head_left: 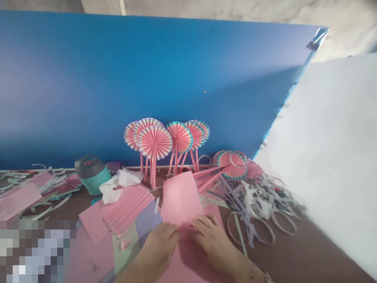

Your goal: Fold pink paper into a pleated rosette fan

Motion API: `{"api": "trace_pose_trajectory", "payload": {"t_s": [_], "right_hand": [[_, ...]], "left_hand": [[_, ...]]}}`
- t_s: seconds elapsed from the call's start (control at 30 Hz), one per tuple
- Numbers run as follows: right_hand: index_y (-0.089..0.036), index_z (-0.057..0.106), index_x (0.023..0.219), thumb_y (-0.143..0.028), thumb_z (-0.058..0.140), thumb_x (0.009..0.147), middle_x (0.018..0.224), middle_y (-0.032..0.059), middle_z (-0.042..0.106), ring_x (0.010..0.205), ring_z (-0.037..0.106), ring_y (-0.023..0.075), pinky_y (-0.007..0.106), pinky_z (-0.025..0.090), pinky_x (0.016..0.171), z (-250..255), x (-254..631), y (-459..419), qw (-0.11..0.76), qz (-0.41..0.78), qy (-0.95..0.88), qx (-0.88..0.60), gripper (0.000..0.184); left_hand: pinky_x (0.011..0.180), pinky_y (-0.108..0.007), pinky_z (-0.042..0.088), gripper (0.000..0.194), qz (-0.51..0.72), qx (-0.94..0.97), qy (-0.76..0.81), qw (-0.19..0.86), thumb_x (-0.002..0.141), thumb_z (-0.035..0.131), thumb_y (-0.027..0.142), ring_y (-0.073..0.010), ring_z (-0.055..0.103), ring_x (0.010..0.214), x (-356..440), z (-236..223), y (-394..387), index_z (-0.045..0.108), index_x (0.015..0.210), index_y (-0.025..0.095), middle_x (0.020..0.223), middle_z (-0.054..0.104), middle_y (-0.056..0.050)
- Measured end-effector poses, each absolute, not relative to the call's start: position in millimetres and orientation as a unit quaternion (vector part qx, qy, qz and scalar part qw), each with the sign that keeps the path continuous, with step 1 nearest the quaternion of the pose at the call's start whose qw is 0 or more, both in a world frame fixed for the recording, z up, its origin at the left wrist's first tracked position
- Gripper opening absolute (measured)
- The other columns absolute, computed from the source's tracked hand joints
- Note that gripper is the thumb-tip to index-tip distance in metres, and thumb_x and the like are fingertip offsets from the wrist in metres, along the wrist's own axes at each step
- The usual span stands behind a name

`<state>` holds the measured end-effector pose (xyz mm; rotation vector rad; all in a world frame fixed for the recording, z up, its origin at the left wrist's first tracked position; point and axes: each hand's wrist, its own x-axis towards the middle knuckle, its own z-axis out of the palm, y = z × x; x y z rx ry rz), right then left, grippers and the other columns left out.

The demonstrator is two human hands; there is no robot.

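A pink sheet of paper (pixel 181 196) stands tilted up in front of me, its far part raised. My left hand (pixel 160 245) pinches its lower left side with curled fingers. Opposite it, my right hand (pixel 212 241) closes on the right side; the fingers of both hands nearly meet along a crease. Thumbs and the paper's lower edge are partly hidden. More pink paper (pixel 184 267) lies flat beneath my hands. To the left rests a stack of pink pleated paper (pixel 129 208), beside a lavender sheet (pixel 145 220).
Round pink paper fans (pixel 155 142) on sticks lean against the blue panel (pixel 147 70). Other fans (pixel 232 165) lie at the right, near tangled paper strips (pixel 265 204). A teal jar with dark lid (pixel 96 179) and crumpled white plastic (pixel 126 177) stand left. A white board (pixel 332 149) borders the right.
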<state>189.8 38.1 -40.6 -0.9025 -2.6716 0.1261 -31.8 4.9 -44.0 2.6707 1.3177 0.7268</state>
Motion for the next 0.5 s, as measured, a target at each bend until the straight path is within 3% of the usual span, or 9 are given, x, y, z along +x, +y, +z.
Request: {"api": "trace_pose_trajectory", "payload": {"t_s": [0.13,0.3,0.5], "right_hand": [[-0.021,0.058,0.103,-0.013,0.054,0.084,0.095,0.0005,0.057,0.092,0.047,0.0133,0.030,0.031,0.087,-43.9,188.0,37.4,0.121,0.056,-0.936,-0.325,0.021],[-0.017,0.060,0.087,-0.008,0.054,0.077,0.090,0.0027,0.057,0.084,0.047,0.0163,0.031,0.033,0.074,-41.0,189.1,37.6,0.089,0.078,-0.924,-0.363,0.014],[-0.017,0.060,0.094,-0.005,0.049,0.079,0.095,0.0033,0.058,0.091,0.049,0.0158,0.030,0.035,0.080,-36.4,194.5,40.8,0.125,0.141,-0.900,-0.393,0.023]], "left_hand": [[0.072,-0.031,0.041,0.022,0.198,0.872,0.446,0.046,0.082,0.041,0.001,-0.0178,0.049,0.080,-29.9,-42.9,3.1,0.057,0.082,0.016,0.084,0.056,-0.004],[0.071,-0.031,0.037,0.025,0.192,0.872,0.446,0.062,0.079,0.042,-0.001,-0.0179,0.046,0.077,-32.1,-42.7,2.8,0.058,0.084,0.017,0.082,0.055,-0.004],[0.069,-0.030,0.036,0.025,0.193,0.867,0.452,0.081,0.087,0.036,0.005,-0.0162,0.048,0.074,-36.5,-36.4,3.2,0.055,0.075,0.016,0.079,0.054,-0.004]]}}
